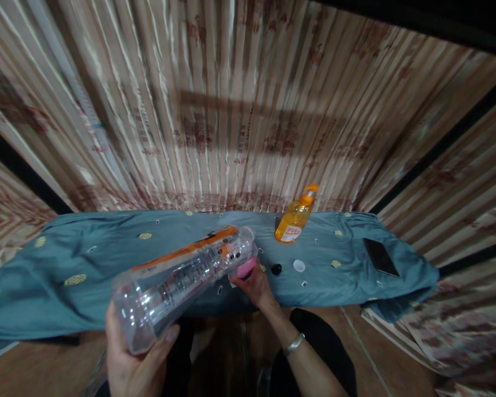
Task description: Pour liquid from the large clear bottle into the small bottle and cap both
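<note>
No text can be read for certain. The clear plastic bottle (186, 278) lying in the person's hands carries an orange band with a dark mark along its side and rows of dark print below, all too blurred to make out. The orange pump bottle (295, 218), standing near the far edge of the blue cloth (66, 259), bears a white label with red print, too small to read. The striped curtain (231, 110) behind the far edge shows reddish printed patterns that may be characters, but they are smeared and illegible. The dark flat device (380, 257) toward the cloth's right end shows no legible marking.
</note>
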`<state>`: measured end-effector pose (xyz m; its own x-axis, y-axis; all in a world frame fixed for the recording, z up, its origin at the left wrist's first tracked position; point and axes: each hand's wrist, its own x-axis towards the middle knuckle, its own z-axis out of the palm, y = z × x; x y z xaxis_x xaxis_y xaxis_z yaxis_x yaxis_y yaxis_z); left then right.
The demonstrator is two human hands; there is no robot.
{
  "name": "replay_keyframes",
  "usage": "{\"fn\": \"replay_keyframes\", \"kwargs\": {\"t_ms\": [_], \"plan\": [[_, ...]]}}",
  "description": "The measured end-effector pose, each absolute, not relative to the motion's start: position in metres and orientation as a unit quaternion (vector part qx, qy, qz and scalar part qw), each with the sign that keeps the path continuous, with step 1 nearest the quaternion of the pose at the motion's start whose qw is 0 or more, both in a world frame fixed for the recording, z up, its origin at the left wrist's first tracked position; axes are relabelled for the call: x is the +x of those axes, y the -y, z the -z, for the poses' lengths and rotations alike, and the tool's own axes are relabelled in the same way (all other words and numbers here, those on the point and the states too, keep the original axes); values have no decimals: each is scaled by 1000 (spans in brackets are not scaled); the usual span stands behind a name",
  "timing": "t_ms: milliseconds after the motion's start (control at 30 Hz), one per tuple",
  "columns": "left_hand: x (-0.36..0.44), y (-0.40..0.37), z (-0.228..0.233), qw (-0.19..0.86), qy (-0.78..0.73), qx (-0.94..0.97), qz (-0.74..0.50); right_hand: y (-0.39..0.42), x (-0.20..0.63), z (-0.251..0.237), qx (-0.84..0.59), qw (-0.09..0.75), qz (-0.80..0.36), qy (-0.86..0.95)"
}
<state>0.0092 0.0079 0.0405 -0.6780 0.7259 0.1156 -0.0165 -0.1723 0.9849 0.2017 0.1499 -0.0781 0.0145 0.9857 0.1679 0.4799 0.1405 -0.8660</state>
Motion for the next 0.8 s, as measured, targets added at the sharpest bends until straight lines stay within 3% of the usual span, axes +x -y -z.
{"fn": "replay_keyframes", "kwargs": {"t_ms": [100, 800], "plan": [[12, -7, -44, 306, -557, 269, -724, -151, 203, 80, -579, 415, -297, 636], [0, -10, -38, 306, -527, 291, -738, -151, 204, 79, -575, 403, -318, 637]]}}
